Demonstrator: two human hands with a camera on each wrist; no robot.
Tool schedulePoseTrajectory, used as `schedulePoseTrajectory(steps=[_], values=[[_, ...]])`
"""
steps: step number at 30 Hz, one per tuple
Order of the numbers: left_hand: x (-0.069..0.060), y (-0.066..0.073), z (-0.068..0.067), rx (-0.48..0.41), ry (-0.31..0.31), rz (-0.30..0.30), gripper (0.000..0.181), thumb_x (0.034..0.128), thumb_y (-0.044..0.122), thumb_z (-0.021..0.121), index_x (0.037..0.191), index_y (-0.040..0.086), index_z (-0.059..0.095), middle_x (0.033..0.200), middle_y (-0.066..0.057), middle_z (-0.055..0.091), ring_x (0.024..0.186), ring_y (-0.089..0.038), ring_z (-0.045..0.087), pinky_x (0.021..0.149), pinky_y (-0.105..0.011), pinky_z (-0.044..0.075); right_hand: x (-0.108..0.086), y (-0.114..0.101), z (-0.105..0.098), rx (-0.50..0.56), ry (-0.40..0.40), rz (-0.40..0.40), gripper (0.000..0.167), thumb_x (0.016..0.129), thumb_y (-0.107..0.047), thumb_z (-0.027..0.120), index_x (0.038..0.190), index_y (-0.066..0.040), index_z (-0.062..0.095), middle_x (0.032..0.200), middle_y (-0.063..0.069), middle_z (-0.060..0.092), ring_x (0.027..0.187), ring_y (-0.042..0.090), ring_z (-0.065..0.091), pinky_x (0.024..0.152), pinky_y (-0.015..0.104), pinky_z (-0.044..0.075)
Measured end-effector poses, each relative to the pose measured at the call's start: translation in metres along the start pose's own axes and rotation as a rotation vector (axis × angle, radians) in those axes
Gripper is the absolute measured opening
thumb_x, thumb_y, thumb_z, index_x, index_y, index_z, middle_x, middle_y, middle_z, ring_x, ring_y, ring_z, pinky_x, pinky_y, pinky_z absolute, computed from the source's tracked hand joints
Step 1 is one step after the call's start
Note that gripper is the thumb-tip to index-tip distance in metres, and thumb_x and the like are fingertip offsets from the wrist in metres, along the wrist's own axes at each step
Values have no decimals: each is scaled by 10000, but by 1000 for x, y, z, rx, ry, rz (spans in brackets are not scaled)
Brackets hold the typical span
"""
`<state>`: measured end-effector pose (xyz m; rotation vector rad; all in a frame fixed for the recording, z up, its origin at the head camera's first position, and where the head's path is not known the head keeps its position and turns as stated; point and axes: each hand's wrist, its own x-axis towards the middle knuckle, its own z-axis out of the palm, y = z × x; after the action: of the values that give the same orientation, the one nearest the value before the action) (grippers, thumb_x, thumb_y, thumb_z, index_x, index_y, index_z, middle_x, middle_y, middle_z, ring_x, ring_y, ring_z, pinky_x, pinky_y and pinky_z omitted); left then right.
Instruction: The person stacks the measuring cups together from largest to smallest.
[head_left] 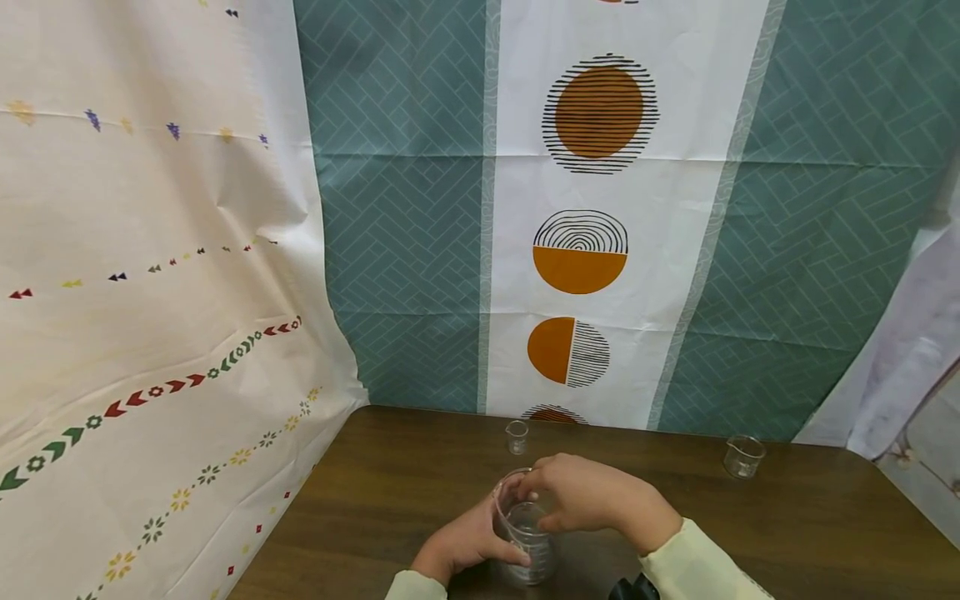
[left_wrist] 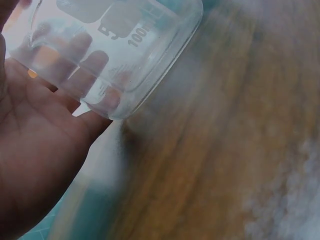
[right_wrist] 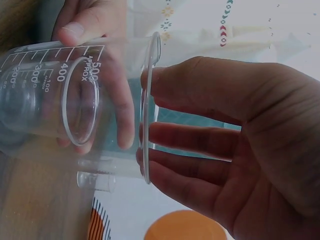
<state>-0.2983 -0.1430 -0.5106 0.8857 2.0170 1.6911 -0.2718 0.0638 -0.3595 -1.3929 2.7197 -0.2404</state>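
A large clear glass beaker [head_left: 542, 568] with white graduations stands near the table's front edge. My left hand [head_left: 471, 537] grips its side, thumb towards me and fingers round the far wall. A smaller beaker [right_wrist: 47, 107] sits inside the large one, its rim below the outer rim. My right hand [head_left: 588, 493] is over the mouth, thumb and fingers spread. In the right wrist view its fingertips [right_wrist: 154, 82] are at the large beaker's rim, apart from the inner beaker. The left wrist view shows the large beaker's base and the left palm.
A tiny beaker [head_left: 517, 438] stands at the back of the brown wooden table [head_left: 420, 454], beyond the hands. Another small beaker [head_left: 744, 457] is at the back right. Patterned cloths [head_left: 405, 250] hang behind the table and along its left.
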Motion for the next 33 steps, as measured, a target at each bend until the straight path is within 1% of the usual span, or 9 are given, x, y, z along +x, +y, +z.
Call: schedulePoseTrajectory(steps=[5, 10, 13, 15, 22, 24, 27, 29, 33], values=[[0, 0, 0, -6, 0, 4, 927, 755, 172, 829, 1470, 318, 258, 1491, 47, 400, 1391, -118, 352, 1055, -168, 324, -2, 1, -1, 4, -5, 6, 293, 774, -239, 793, 1050, -191, 706, 974, -127, 625, 890, 6, 577, 815, 246, 515], [0, -1, 0, -24, -13, 29, 920, 755, 165, 830, 1466, 302, 263, 1508, -29, 394, 1380, -95, 367, 1051, -159, 331, -4, 3, -1, -14, 5, -1, 327, 767, -254, 795, 1075, -190, 702, 970, -131, 621, 900, 39, 595, 818, 259, 518], [0, -1, 0, -35, -19, 46, 916, 752, 148, 832, 1461, 291, 269, 1508, -84, 393, 1374, -108, 379, 1050, -167, 342, -5, 4, -2, -27, 9, 0, 355, 764, -263, 797, 1094, -179, 697, 961, -127, 616, 889, 46, 593, 816, 271, 519], [0, -1, 0, -39, -21, 54, 912, 751, 136, 832, 1456, 286, 275, 1506, -99, 393, 1377, -116, 378, 1051, -170, 345, -6, 4, -2, -31, 9, 1, 374, 763, -269, 797, 1111, -179, 693, 959, -128, 612, 881, 35, 582, 814, 270, 519], [2, -1, 0, -55, -28, 65, 877, 754, 116, 825, 1437, 271, 297, 1505, -157, 372, 1382, -200, 375, 1048, -197, 367, -8, 8, -3, -31, 19, -15, 400, 764, -246, 790, 1143, -162, 691, 1050, -84, 654, 950, 51, 601, 862, 281, 518], [2, -2, 0, -71, -33, 63, 875, 755, 107, 823, 1435, 267, 295, 1501, -173, 373, 1366, -203, 396, 1042, -210, 384, -9, 8, -4, -21, 12, -8, 402, 764, -239, 789, 1145, -161, 690, 1062, -83, 655, 962, 55, 603, 867, 280, 518], [2, -4, 1, -88, -35, 66, 875, 758, 92, 818, 1435, 250, 288, 1489, -207, 381, 1334, -174, 433, 1030, -228, 407, -10, 9, -4, -17, 5, 6, 397, 762, -232, 791, 1140, -169, 691, 1059, -99, 648, 965, 52, 602, 868, 276, 519], [2, -5, 1, -96, -35, 59, 874, 759, 90, 817, 1435, 250, 285, 1480, -213, 393, 1309, -136, 456, 1020, -229, 417, -11, 9, -5, -15, -4, 18, 400, 761, -236, 795, 1142, -181, 689, 1061, -111, 641, 969, 49, 599, 870, 278, 518], [2, -5, 0, -95, -32, 50, 875, 761, 99, 818, 1436, 255, 282, 1475, -203, 403, 1296, -110, 463, 1009, -213, 415, -13, 8, -6, -7, -10, 29, 410, 760, -244, 805, 1150, -192, 689, 1066, -113, 641, 969, 44, 596, 875, 285, 518]])
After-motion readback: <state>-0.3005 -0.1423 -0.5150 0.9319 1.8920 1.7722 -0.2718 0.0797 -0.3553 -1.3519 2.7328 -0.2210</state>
